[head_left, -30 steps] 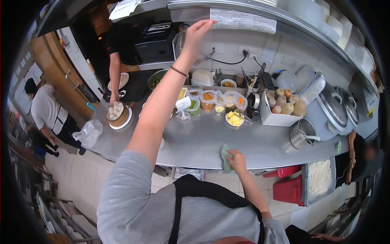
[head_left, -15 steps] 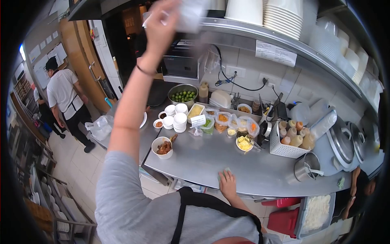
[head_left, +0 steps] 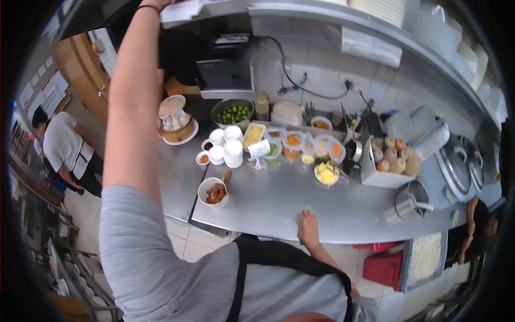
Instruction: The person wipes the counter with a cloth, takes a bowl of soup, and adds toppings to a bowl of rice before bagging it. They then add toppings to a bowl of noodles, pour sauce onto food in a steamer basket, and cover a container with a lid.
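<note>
My left hand (head_left: pixel 156 3) is raised at the top edge, mostly cut off, beside white papers (head_left: pixel 185 11) on the upper shelf; its fingers are hidden. Down at the front edge of the steel counter (head_left: pixel 257 201), my right hand (head_left: pixel 308 226) has its fingers bunched on a green cloth (head_left: pixel 302 216). A white bowl of browned food pieces (head_left: pixel 215 193) stands to the left of that hand. Behind are stacked white cups (head_left: pixel 233 153), a bowl of green limes (head_left: pixel 233 114), bags of cut ingredients (head_left: pixel 293 142) and a bowl of yellow pieces (head_left: pixel 326 173).
A white basket of sauce bottles (head_left: pixel 390 166), a steel pot (head_left: pixel 410 201) and lids (head_left: pixel 453 163) are at the right. A plate with a round steamer (head_left: pixel 178 130) lies at the left. One person (head_left: pixel 67 145) stands far left; another person's arm (head_left: pixel 470 225) shows at right.
My left hand has moved up and left to the shelf, and the paper it carried is no longer distinct. The view has shifted, revealing the steamer. My right hand remains on the cloth.
</note>
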### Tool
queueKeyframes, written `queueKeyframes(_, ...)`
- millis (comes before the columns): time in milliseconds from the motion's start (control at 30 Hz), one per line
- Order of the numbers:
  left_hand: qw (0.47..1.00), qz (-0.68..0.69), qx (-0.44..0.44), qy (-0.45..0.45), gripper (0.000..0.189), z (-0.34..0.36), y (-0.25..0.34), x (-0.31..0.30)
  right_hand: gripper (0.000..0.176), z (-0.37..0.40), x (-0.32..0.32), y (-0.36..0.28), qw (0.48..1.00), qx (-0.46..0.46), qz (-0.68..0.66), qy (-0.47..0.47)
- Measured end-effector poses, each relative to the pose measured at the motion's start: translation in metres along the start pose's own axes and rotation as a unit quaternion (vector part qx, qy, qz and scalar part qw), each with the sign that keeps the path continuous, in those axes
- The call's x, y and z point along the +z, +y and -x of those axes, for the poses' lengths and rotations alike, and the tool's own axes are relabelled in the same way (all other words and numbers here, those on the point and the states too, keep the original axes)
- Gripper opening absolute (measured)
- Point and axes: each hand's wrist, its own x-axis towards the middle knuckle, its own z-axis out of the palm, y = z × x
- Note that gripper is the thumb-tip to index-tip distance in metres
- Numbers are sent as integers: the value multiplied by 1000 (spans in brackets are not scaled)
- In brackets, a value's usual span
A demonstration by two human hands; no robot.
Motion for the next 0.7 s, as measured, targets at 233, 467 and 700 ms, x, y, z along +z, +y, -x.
queueKeyframes(233,925,-269,250,-98,36,-81,-41,0,47,-34,6,-21,981,-161,-23,-102)
queueKeyframes(467,902,-260,344,31,29,6,-35,23,35,-44,-10,93,975,-16,222,-9)
queueKeyframes(700,875,-192,428,120,25,53,-36,24,41,68,-127,256,936,192,245,164)
